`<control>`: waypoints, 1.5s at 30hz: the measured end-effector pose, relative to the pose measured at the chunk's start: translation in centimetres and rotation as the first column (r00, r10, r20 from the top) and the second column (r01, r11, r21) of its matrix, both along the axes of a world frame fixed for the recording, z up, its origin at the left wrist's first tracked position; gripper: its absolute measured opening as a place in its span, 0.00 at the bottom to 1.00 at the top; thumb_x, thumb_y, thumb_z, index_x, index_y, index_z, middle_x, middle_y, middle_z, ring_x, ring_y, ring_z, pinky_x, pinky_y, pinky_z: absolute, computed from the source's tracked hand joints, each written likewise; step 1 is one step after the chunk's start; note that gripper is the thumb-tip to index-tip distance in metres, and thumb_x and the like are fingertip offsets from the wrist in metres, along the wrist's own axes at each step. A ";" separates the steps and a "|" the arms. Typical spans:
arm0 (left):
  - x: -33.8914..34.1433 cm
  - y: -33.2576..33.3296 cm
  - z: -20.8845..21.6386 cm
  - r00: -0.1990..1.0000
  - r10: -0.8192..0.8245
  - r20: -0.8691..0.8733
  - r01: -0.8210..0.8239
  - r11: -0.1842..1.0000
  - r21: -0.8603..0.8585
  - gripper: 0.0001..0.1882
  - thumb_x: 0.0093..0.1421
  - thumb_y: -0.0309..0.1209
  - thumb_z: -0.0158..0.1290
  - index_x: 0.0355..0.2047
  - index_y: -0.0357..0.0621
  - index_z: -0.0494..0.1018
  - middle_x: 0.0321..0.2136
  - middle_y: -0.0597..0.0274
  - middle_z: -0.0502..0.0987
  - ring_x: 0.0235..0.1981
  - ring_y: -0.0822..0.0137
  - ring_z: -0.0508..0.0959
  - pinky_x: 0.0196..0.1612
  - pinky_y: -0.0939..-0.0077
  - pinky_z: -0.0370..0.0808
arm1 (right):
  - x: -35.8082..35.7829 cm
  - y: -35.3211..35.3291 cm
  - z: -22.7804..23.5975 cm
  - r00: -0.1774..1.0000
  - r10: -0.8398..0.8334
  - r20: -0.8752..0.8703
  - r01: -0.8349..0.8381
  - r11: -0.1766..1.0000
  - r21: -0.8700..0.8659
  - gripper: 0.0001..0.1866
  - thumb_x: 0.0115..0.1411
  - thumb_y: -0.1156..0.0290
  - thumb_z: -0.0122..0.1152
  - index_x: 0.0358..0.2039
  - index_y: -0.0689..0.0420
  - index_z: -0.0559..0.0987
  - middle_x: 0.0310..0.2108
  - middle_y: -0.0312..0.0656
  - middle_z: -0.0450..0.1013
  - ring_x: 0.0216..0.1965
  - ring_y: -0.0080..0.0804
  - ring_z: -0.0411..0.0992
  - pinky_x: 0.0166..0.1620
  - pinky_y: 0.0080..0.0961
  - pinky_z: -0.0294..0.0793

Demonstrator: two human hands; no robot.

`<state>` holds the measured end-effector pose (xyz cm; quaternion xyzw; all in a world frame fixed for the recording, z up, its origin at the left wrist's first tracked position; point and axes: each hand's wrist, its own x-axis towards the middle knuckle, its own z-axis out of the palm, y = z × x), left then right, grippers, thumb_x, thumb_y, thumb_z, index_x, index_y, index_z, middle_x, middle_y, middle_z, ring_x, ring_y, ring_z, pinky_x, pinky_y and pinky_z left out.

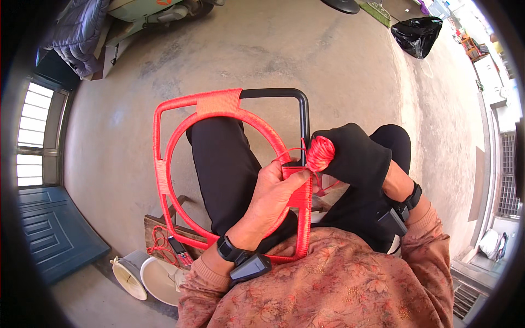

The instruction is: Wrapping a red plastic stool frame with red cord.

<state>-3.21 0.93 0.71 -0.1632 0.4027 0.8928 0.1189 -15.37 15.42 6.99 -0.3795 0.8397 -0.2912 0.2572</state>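
A square metal frame with a round inner ring rests across my lap. Red cord wraps most of it, while the upper right corner shows bare black tube. Wide bands of cord join ring and square at the top, left and right. My left hand is closed around the right-hand band, its thumb pressing on the cord. My right hand, in a black glove, is closed at a wound bundle of red cord beside the bare tube. Its fingertips are hidden. A strand runs from the bundle toward the ring.
At lower left, a low wooden stool carries loose red cord and a phone. White buckets stand beside it. A blue door is at left, a scooter at the back, and a black plastic bag at far right.
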 end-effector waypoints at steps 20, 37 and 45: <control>0.0 0.3 -0.3 1.000 0.018 0.010 -0.018 0.999 -0.036 0.09 0.62 0.23 0.51 0.43 0.36 0.71 0.32 0.58 0.79 0.32 0.69 0.80 0.40 0.73 0.78 | -1.3 -1.7 0.5 0.971 0.199 -0.134 -0.173 0.967 0.186 0.09 0.49 0.63 0.60 0.27 0.54 0.79 0.26 0.48 0.75 0.31 0.51 0.74 0.35 0.40 0.73; 0.1 0.5 -1.2 0.999 0.049 0.005 -0.049 0.996 -0.074 0.11 0.60 0.21 0.51 0.44 0.34 0.71 0.35 0.57 0.79 0.32 0.67 0.80 0.38 0.73 0.79 | -0.1 -2.0 0.8 0.847 0.359 -0.392 -0.299 0.932 0.207 0.09 0.46 0.66 0.63 0.29 0.52 0.75 0.23 0.44 0.74 0.27 0.45 0.74 0.31 0.35 0.72; 0.4 0.3 -0.7 0.995 0.065 -0.074 -0.062 0.997 0.046 0.13 0.60 0.24 0.54 0.45 0.35 0.70 0.37 0.58 0.79 0.31 0.67 0.81 0.36 0.74 0.80 | 0.4 -1.3 0.7 0.780 0.412 -0.470 -0.376 0.910 0.173 0.15 0.45 0.69 0.64 0.35 0.51 0.74 0.25 0.40 0.74 0.27 0.44 0.74 0.30 0.35 0.72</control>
